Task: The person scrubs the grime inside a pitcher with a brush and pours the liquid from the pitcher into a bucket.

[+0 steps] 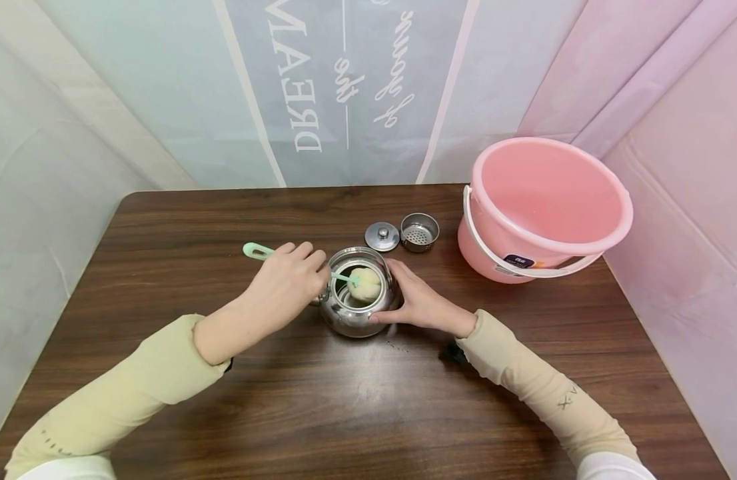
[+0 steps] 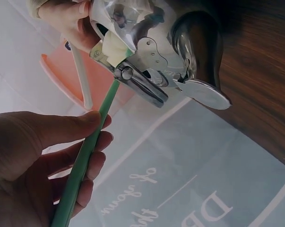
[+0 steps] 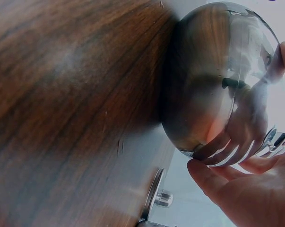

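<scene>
A small stainless-steel teapot point(image 1: 352, 324) stands lidless on the wooden table. My left hand point(image 1: 293, 281) grips the green handle point(image 2: 81, 165) of a sponge brush, thumb on one side and fingers curled round the other. The brush's pale yellow sponge head point(image 1: 365, 285) sits in the teapot's round mouth; how far down it reaches cannot be seen. On the teapot's right side, my right hand point(image 1: 421, 300) holds the rounded body between thumb and fingers. The spout point(image 2: 201, 61) shows near the brush in the left wrist view.
Behind the teapot lie its knobbed lid point(image 1: 382, 237) and a perforated steel strainer point(image 1: 419, 232), side by side. A pink bucket point(image 1: 494, 250) with a white handle stands at the back right. Printed curtains point(image 1: 368, 87) hang past the table's far edge.
</scene>
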`<act>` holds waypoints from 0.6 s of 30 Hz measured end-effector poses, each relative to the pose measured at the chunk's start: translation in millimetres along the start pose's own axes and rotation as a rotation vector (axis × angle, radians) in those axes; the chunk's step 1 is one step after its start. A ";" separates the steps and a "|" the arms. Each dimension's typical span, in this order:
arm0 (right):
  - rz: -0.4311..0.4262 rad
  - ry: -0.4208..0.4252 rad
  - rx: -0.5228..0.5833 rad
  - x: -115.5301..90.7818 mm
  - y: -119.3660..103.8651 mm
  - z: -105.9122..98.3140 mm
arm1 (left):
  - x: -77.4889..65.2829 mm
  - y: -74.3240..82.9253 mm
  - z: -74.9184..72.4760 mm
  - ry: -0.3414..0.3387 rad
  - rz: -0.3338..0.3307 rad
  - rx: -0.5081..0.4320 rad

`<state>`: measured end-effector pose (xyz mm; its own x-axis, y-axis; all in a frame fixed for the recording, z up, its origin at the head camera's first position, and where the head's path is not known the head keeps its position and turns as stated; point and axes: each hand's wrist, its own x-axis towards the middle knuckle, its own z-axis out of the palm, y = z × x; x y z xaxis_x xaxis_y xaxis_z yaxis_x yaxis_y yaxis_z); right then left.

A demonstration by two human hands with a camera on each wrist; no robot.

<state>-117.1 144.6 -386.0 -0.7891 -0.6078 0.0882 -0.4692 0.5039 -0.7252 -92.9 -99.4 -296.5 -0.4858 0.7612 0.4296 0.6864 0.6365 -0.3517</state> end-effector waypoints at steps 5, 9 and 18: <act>-0.014 0.011 0.001 -0.4 1.1 0.5 | -0.6 -1.1 2.2 0.015 -0.002 0.017; -0.016 0.012 -0.001 -0.3 2.0 0.5 | -1.6 -2.2 2.2 0.011 -0.009 0.023; -0.024 0.012 -0.008 -0.1 2.2 1.0 | -3.2 -2.5 -1.9 -0.014 -0.009 0.038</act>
<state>-117.6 145.2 -388.3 -0.7825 -0.6121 0.1137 -0.4910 0.4944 -0.7173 -92.0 -103.7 -295.4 -0.4995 0.7571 0.4210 0.6612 0.6472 -0.3795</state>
